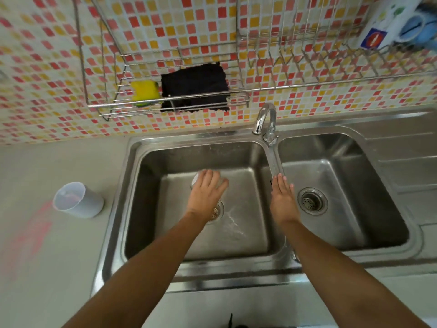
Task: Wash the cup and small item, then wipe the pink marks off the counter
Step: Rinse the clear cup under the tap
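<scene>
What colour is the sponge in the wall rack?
Yellow, with a green underside; the sponge shows in the head view.

Yellow sponge [145,92], black cloth [195,87], pink marks [30,235], red-orange mosaic tiles [47,67].

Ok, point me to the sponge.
In the head view, the sponge sits in the wire rack on the wall, left of centre, beside the black cloth and above the left basin.

cup [79,200] on the counter [47,256] left of the sink [272,259], sponge [144,92] in the rack [165,104] behind it
</scene>
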Tool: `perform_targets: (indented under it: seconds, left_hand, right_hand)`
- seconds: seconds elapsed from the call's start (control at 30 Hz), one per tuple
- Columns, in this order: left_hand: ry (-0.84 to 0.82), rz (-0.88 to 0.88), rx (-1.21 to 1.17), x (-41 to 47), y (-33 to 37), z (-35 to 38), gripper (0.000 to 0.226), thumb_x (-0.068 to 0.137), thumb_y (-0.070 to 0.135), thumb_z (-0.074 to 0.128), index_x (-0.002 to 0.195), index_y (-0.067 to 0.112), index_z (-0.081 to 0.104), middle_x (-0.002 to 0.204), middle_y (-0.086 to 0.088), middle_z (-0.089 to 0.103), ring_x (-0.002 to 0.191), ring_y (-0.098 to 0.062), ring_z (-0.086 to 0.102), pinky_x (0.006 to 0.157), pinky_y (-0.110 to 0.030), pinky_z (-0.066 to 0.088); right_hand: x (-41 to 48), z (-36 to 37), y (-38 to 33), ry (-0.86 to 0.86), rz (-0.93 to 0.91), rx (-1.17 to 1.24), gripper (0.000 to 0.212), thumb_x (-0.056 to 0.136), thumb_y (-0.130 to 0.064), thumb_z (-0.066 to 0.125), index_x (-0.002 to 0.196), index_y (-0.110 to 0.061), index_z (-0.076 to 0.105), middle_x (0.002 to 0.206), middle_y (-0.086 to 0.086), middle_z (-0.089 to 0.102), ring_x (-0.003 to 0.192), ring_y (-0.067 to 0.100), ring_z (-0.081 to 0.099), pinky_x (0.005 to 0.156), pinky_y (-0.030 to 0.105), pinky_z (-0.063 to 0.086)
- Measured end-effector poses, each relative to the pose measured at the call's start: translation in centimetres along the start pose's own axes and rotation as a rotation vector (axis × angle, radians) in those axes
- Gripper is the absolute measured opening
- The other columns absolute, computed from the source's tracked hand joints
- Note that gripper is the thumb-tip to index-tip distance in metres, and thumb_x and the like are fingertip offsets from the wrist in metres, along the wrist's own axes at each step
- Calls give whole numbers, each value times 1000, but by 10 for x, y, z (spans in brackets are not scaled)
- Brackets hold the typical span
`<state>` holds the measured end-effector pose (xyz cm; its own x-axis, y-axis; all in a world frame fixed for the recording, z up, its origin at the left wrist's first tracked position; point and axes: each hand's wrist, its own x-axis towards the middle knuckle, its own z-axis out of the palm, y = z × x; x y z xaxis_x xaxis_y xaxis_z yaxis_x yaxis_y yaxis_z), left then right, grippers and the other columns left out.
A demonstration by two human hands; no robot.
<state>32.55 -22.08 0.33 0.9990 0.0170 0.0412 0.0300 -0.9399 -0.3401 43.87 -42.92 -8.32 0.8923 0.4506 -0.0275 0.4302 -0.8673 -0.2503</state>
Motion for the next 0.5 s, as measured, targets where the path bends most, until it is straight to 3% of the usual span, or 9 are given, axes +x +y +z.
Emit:
perform_targets:
  seconds: [0.1,0.2,0.27,0.4,0.5]
  left_hand:
    - [123,-275,-326,-26,-13,-4,72,62,1,74,129,18,50,125,-17,51,116,-34,50,103,-45,41]
    - [176,-442,-574,-72,-33,-2,79,66,22,83,134,22,43,127,-12,48,114,-26,49,99,-36,44]
    - [251,-592,-713,-109,-50,2,79,68,26,82,135,22,41,126,-9,47,112,-22,48,96,-32,46]
    - [390,-946,-920,-181,-89,10,78,68,25,84,135,21,42,130,-7,43,115,-21,45,98,-30,42]
    - [415,-1100,-878,-229,-124,24,82,68,33,84,135,17,41,130,-11,46,117,-28,42,97,-35,38]
  right_hand:
    - [-3,-13,-3,-29,46,-40,63,95,-4,40,150,-3,10,159,16,9,147,26,4,115,39,-5]
    - [-16,-22,-16,11,14,-18,58,94,-17,51,146,-4,29,153,17,30,144,29,23,117,43,1]
    - [-32,-17,-40,63,-66,56,57,90,-16,58,143,-5,39,147,16,41,140,29,32,118,44,7]
    - [-54,4,-111,42,-187,205,57,87,-14,64,139,-4,44,144,14,46,137,27,37,119,40,10]
    - [-62,21,-183,-54,-226,328,54,82,-12,69,132,-3,52,134,17,55,128,33,48,115,42,22]
